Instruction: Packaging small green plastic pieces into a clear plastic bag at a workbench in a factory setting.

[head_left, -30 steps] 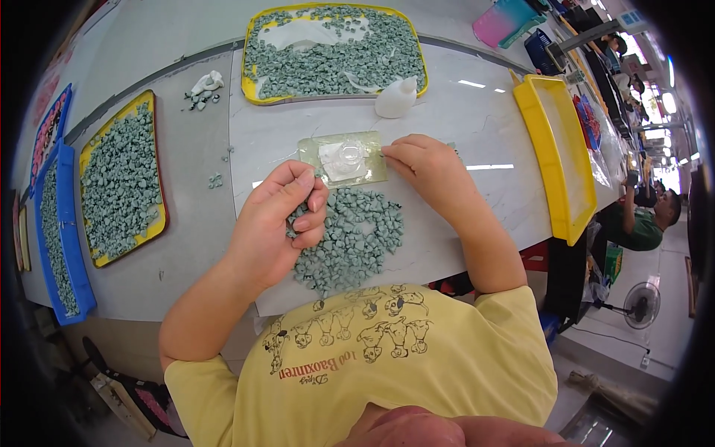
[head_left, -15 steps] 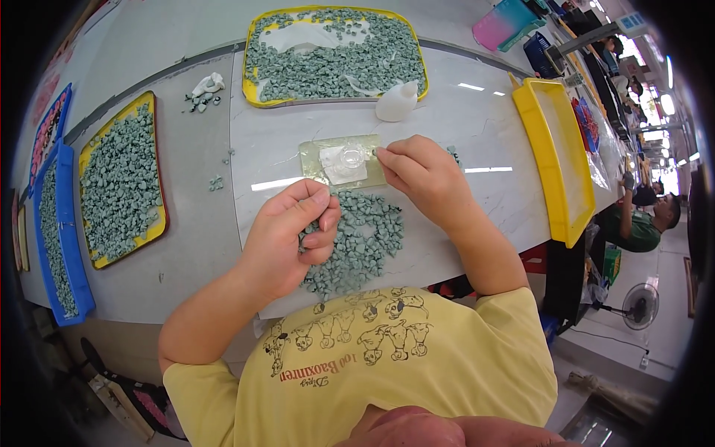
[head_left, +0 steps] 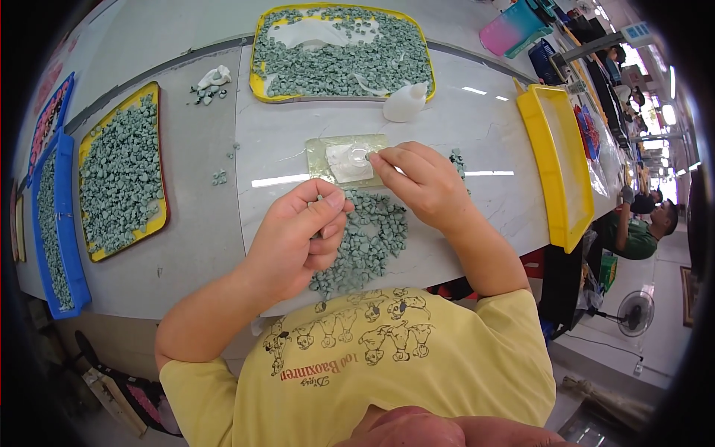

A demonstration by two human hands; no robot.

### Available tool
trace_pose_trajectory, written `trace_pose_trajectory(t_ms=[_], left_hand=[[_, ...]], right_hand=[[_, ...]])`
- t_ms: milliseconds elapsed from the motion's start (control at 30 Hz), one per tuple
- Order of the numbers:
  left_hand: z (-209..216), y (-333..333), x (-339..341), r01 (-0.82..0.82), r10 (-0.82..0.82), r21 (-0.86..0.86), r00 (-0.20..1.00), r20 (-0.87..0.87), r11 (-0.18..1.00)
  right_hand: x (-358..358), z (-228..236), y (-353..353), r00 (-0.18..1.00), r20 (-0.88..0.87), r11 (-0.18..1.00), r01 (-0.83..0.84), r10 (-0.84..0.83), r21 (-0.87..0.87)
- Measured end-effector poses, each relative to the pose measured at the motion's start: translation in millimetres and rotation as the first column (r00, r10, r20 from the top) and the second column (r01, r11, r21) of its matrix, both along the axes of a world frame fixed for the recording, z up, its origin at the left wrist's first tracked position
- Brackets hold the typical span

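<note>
My left hand [head_left: 302, 235] is closed in a pinch, thumb against curled fingers, over the left edge of a loose pile of grey-green stone-like pieces [head_left: 375, 227]. Whatever it pinches is too small to name. Beyond it lies a yellowish translucent mat [head_left: 318, 153] bearing a white square of paper or cloth [head_left: 341, 165] and a small round transparent dish [head_left: 359, 157]. My right hand [head_left: 423, 182] is also pinched, its fingertips at the dish's right rim. A tiny dark piece seems to show between them, but its kind cannot be made out.
A white squeeze bottle [head_left: 405, 103] stands before a yellow-rimmed tray [head_left: 261, 88] of green pieces. Another yellow tray [head_left: 158, 216] and a blue bin [head_left: 68, 223] are at left. At right sits a yellow bin [head_left: 555, 164]; a person [head_left: 642, 231] is beyond.
My right hand's fingertips have moved left, from the mat's right edge to the dish's rim. My left hand stays pinched, its wrist slightly turned. The whole view has shifted a little.
</note>
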State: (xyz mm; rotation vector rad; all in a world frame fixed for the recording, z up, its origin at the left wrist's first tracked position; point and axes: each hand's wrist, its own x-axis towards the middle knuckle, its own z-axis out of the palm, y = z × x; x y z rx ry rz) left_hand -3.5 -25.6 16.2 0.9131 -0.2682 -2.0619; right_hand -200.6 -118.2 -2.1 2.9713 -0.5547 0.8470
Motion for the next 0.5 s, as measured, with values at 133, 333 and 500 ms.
trace_pose_trajectory(t_ms=[133,333,500], left_hand=[[0.4,2.3,-0.1,0.015,-0.015,-0.016,1.0,0.003,1.0],[6.2,3.6,-1.3,-0.005,0.008,-0.045,0.997,0.072,0.999],[6.6,7.6,-1.8,-0.032,0.045,-0.101,0.99,0.134,0.994]], right_hand=[[1.6,2.2,1.9,1.0,-0.003,1.0,-0.002,0.002,-0.006],[7.3,-1.4,7.8,0.956,0.27,0.913,-0.007,-0.113,0.407],[17.1,12.2,28.7,0.833,0.333,0.311,-0.206,-0.442,0.928]])
